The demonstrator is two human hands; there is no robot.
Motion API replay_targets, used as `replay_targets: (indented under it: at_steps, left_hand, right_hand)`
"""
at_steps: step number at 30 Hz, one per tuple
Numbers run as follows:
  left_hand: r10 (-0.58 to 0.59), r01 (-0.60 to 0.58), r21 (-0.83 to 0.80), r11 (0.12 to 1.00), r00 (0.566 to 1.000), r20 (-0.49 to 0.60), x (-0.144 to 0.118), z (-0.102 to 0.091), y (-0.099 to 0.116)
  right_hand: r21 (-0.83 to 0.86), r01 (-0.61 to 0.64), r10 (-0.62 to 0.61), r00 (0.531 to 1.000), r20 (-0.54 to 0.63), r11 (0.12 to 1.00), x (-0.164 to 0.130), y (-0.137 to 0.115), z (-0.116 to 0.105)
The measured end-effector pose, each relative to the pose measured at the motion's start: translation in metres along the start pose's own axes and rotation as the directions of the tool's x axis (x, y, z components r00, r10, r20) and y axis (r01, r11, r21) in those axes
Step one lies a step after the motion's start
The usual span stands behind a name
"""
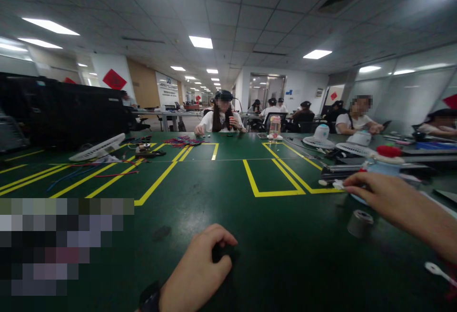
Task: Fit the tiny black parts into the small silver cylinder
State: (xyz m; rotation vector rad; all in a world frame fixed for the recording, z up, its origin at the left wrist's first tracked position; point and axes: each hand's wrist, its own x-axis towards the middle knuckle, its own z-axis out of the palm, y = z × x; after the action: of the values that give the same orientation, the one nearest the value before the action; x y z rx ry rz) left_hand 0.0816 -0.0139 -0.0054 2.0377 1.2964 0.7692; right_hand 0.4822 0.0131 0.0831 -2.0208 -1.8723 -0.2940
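My right hand [371,190] reaches over the right side of the green table [200,264]. Its thumb and fingertips are pinched together on a small white piece [338,185], too small to name. Below that hand stands a short grey metallic cylinder [360,224]. Just behind it is a light blue container with a red top [387,159], partly hidden by the hand. My left hand [200,266], with a dark band [149,297] at its wrist, lies near the table's front edge. Its fingers are loosely bent, the thumb apart from the index finger, and nothing is between them.
Yellow tape [278,194] marks boxes on the table. Red and blue wires [182,141] and a white fan-like part [98,147] lie left. White fan heads [319,138] and a bottle [274,128] stand at the back right. A person [223,114] sits opposite.
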Motion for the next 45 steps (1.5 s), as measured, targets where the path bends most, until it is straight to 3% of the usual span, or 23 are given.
replay_targets:
  at_steps: [4,8,14,30,45]
  left_hand:
    - [-0.004,0.004,0.008,1.000,1.000,-0.002,0.000,0.001,-0.001]
    - [-0.004,0.004,0.009,1.000,1.000,0.017,-0.001,0.000,-0.002]
    - [-0.004,0.004,0.011,1.000,1.000,0.025,0.000,0.001,-0.005]
    - [0.012,-0.012,0.006,1.000,1.000,0.019,0.000,0.000,-0.003]
    - [0.018,-0.018,0.010,1.000,1.000,-0.004,0.001,0.003,-0.006]
  right_hand:
    - [-0.068,-0.095,0.106,0.978,0.181,0.993,0.002,0.053,0.004]
    - [-0.091,-0.120,0.139,0.957,0.255,0.989,-0.003,0.072,0.015]
    - [-0.046,-0.082,0.093,0.941,0.324,0.996,-0.010,0.066,0.021]
    - [-0.049,-0.161,0.167,0.894,0.416,0.986,-0.013,0.058,0.024]
    - [0.047,-0.208,0.168,0.887,0.431,0.977,-0.020,0.062,0.030]
